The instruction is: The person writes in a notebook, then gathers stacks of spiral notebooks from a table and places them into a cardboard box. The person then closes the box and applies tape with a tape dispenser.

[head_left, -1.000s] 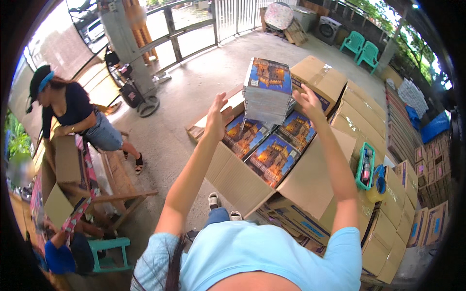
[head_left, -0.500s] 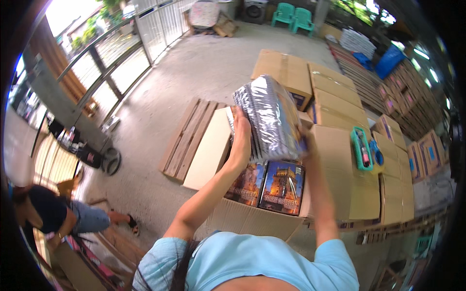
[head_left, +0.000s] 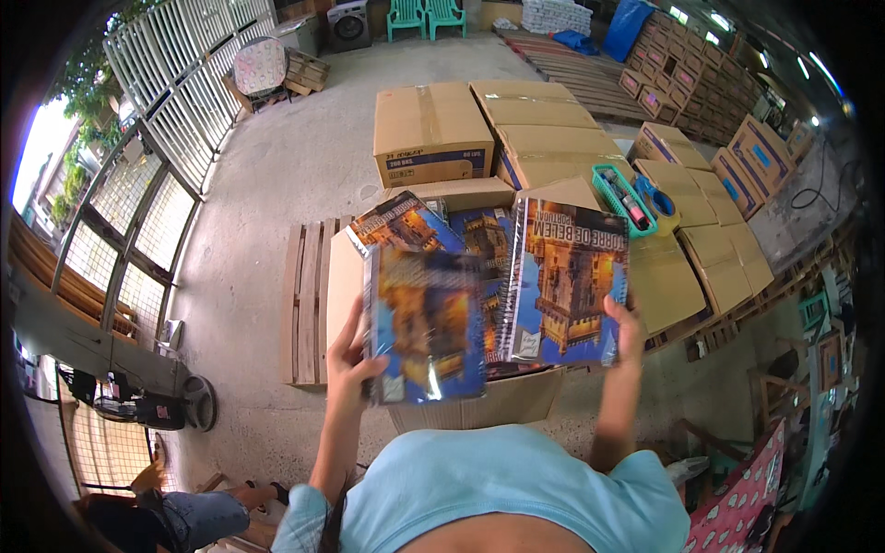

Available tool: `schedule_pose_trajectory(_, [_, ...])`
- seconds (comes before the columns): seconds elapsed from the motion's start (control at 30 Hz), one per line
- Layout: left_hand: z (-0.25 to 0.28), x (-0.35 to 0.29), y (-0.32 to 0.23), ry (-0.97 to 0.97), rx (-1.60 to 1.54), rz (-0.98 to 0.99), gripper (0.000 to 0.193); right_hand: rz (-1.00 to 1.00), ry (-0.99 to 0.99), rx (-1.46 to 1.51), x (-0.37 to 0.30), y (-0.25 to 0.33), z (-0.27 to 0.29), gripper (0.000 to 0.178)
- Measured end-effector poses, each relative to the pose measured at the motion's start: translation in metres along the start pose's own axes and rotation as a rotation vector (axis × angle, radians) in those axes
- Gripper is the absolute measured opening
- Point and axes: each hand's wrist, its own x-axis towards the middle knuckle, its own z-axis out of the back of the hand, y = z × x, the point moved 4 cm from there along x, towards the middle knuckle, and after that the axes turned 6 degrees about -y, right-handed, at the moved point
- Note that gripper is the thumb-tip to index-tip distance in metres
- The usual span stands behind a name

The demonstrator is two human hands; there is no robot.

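My left hand [head_left: 350,364] is closed on the left edge of a plastic-wrapped spiral notebook [head_left: 429,323], slightly blurred by motion. Its cover is blue and orange, with a picture of a lit tower. My right hand [head_left: 625,330] grips the right edge of a matching spiral notebook [head_left: 567,281], cover up, coil along its left side. Whether more notebooks lie under each one, I cannot tell. Both are held over an open cardboard box [head_left: 479,194]. More such notebooks [head_left: 482,235] show inside it, and another notebook [head_left: 406,224] lies slanted at its far left, partly covered.
Closed cartons [head_left: 433,134] stand beyond and to the right of the box. On them sit a green basket [head_left: 625,201] and a blue-centred tape roll [head_left: 656,203]. A wooden pallet [head_left: 309,304] juts out at left. Another person [head_left: 184,516] is at the lower left.
The wrapped stack pressed between both hands is now parted, with a notebook in each hand, covers upward. My hands have come lower and farther apart, and the view has turned.
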Motion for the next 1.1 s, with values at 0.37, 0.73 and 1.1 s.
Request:
schedule_pose_trajectory(0.37, [0.084,-0.086,0.021,-0.386,-0.4,0.025,0.073,0.301,0.143,-0.911,0.162,-0.049,-0.043,0.079])
schedule_pose_trajectory(0.73, [0.108,-0.121,0.029,-0.564,-0.457,-0.072,0.046,0.678,0.604,-1.847,0.106,-0.096,-0.095,0.084])
schedule_pose_trajectory(1.1, [0.103,-0.127,0.026,-0.595,-0.512,-0.154,0.042,0.115,0.678,-1.043,0.159,-0.175,-0.207,0.113])
